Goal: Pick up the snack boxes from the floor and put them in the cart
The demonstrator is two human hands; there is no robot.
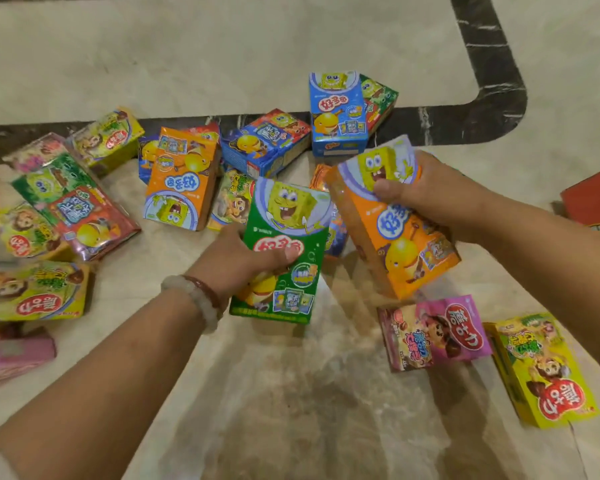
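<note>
My left hand [246, 261] grips a green snack box [288, 223] by its left edge, thumb across the front, held above the floor. My right hand [430, 199] holds an orange snack box [392, 237] from its upper right, tilted. Both boxes are lifted in the middle of the view. Several more snack boxes lie on the marble floor: an orange one [182, 181], an upright blue one [336, 116], a pink one [433, 332] and a yellow one [548, 368]. No cart is in view.
A pile of yellow, green and red boxes [59, 209] covers the floor at the left. A dark marble border strip [499, 109] curves behind the boxes. A red carton edge [593, 199] shows at the right. Bare floor [291, 410] lies between my forearms.
</note>
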